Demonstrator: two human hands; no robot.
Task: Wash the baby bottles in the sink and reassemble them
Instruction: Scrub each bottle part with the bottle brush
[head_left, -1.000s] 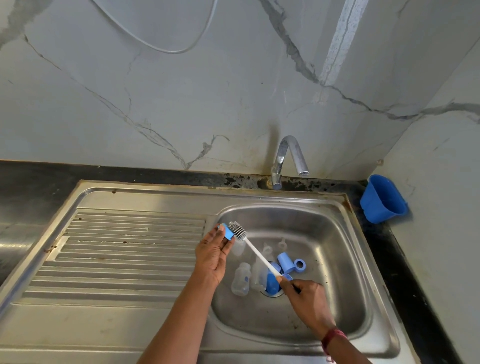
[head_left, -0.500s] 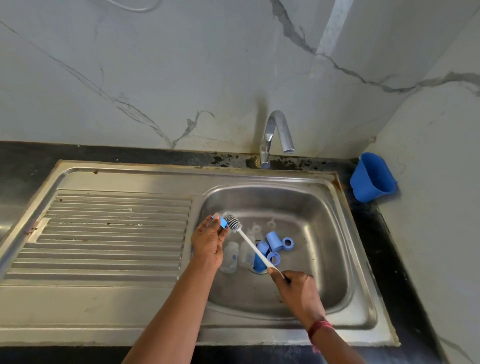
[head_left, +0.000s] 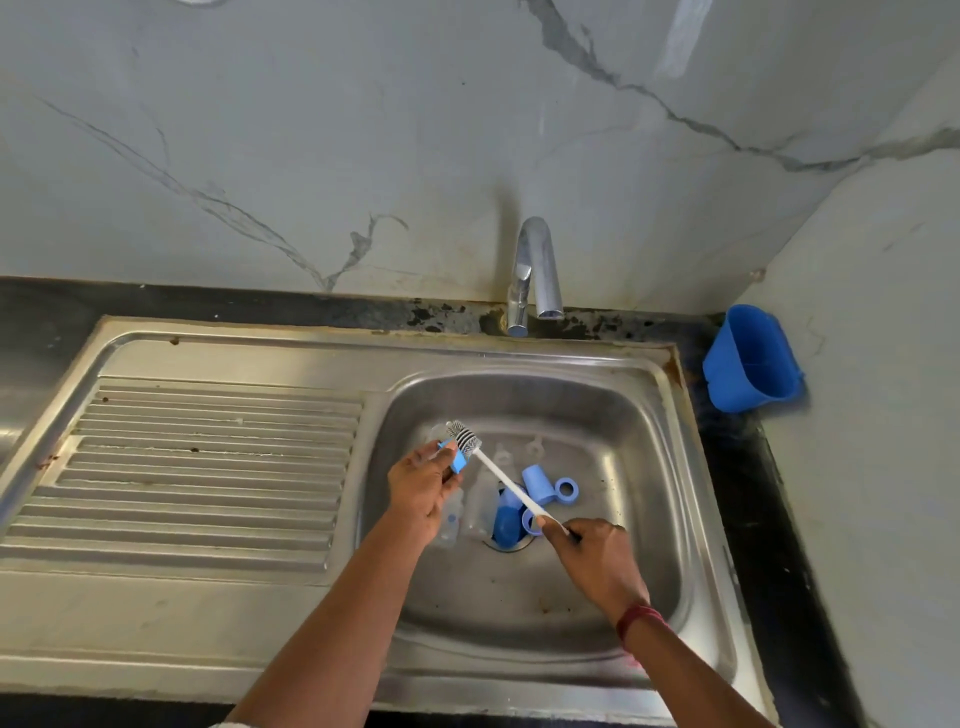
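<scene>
Scrubbing stage, I'd say. Left hand (head_left: 423, 488) pinches a small blue cap (head_left: 451, 457), and right hand (head_left: 592, 556) grips the brush (head_left: 509, 481), with its bristles on the cap. The bottles (head_left: 480, 506) lie in the sink (head_left: 649, 467), left of the drain. Next is probably to set the cap down and grab a bottle.

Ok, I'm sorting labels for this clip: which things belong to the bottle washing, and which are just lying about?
In the job: left hand pinching a small blue plastic part; right hand holding the white-handled bristle brush; clear plastic bottles, blue plastic caps and loose blue rings in the steel sink.
Lying about: blue plastic tub on the dark counter; ridged steel drainboard.
</scene>
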